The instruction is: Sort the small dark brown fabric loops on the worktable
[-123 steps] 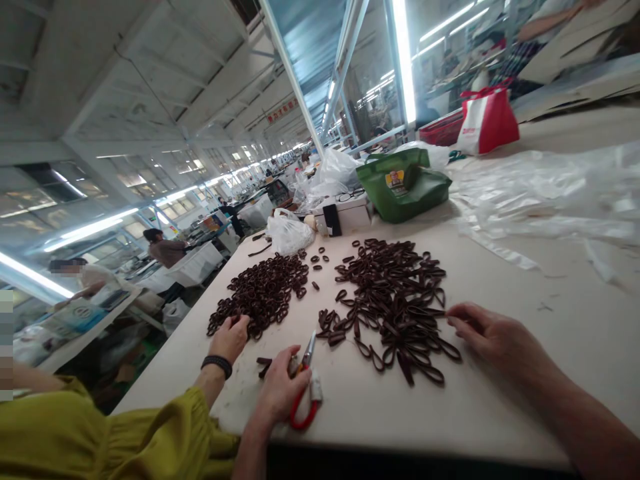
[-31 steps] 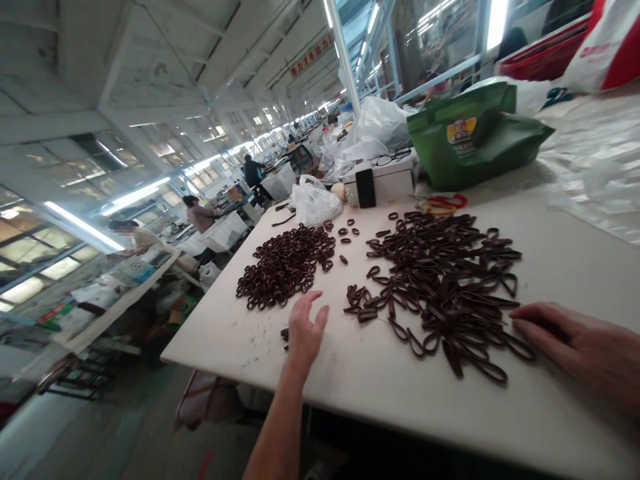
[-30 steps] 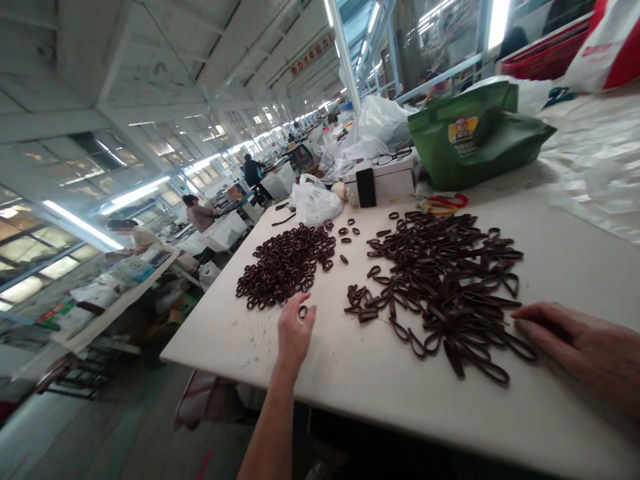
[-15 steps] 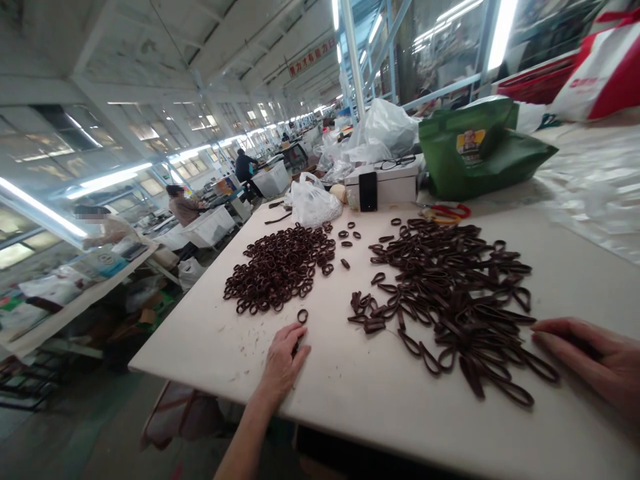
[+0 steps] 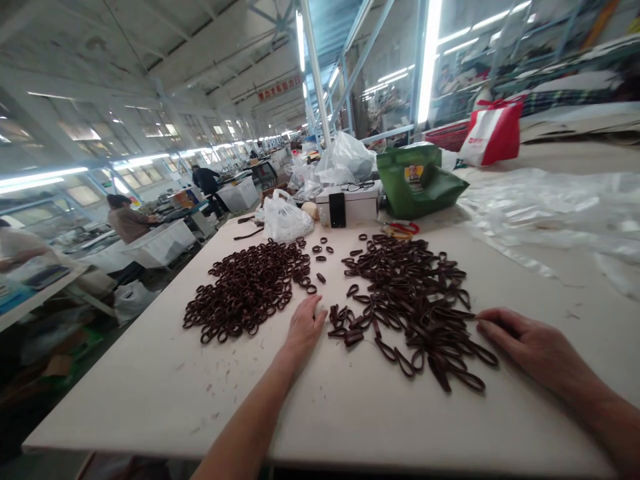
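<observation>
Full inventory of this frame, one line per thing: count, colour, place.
small loops pile: one heap, dark brown, table left
long loops pile: one heap, dark brown, table centre-right
stray loops: a few, dark brown, between the piles
table: one, off-white
scissors: one, red handles, behind long loops
green bag: one, far side
white box: one, black phone leaning on it
white plastic bag: one, behind small loops
red-and-white bag: one, far right
clear plastic sheet: right
left hand: flat between the piles
right hand: at long pile's edge

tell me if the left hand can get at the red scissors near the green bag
Probably not without leaning in: the left hand lies flat at the near edge, and the red scissors lie beyond the pile of long loops.
</observation>
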The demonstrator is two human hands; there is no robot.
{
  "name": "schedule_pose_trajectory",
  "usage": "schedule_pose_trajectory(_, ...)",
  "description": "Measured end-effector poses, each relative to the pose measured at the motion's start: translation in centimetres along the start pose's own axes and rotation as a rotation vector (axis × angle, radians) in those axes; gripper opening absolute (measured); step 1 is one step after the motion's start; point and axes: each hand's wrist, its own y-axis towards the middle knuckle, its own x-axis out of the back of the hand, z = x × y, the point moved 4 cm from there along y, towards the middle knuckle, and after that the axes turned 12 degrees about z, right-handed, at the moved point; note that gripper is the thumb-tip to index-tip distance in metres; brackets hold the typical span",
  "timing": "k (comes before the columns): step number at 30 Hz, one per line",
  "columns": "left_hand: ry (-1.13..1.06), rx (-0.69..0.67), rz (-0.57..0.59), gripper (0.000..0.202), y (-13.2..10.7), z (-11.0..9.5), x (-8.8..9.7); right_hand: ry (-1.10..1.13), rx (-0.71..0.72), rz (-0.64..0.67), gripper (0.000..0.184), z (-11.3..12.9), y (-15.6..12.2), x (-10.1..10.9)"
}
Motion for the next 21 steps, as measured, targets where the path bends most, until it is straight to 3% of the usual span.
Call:
schedule_pose_trajectory(13, -0.056, -0.22, 0.155, 0.06, 2.7, -9.4, -5.7, 0.005, 0.001, 0.017, 0.028, 1.4, -0.5, 0.2)
schedule_pose_trajectory(17, -0.041, -0.298, 0.182, 0.065, 3.9, -12.3, -7.2, 0.011, 0.008, 0.005, 0.034, 0.7, -0.2, 0.1)
schedule_pose_trajectory(21, -0.009, -0.333, 0.156, 0.07, 5.5, -13.3, -7.2, 0.02, -0.002, -0.007, 0.039, -0.6, 0.8, -0.1)
